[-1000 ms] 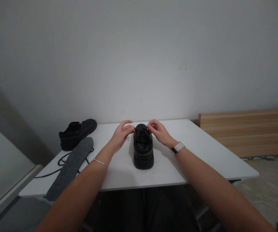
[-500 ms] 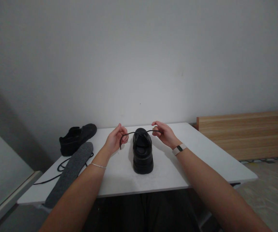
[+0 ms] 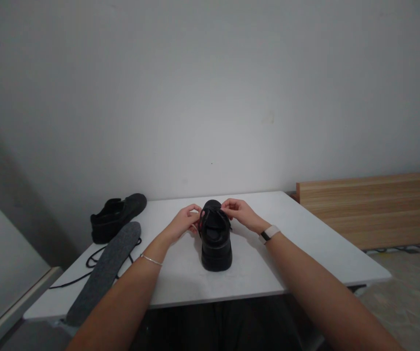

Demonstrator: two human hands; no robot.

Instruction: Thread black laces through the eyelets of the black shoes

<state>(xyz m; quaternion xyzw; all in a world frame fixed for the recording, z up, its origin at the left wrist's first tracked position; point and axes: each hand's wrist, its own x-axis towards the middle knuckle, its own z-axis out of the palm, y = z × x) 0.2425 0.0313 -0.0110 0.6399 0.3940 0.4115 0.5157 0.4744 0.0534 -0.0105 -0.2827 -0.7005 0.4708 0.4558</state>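
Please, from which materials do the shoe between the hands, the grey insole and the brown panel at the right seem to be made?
Shoe: probably leather or a synthetic imitation; black, with a soft sheen around its back.
Grey insole: likely felt; its speckled surface looks matte.
Brown panel: wood or wood-look laminate; it shows streaked grain, but I cannot tell which.

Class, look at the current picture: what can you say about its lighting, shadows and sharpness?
Head view: dim light, with the wall brightest near the middle and darker toward the corners; head view: soft shadows on the table beside the central shoe, whose black detail is largely lost; head view: no harsh glare, but the floor at right looks smeary.
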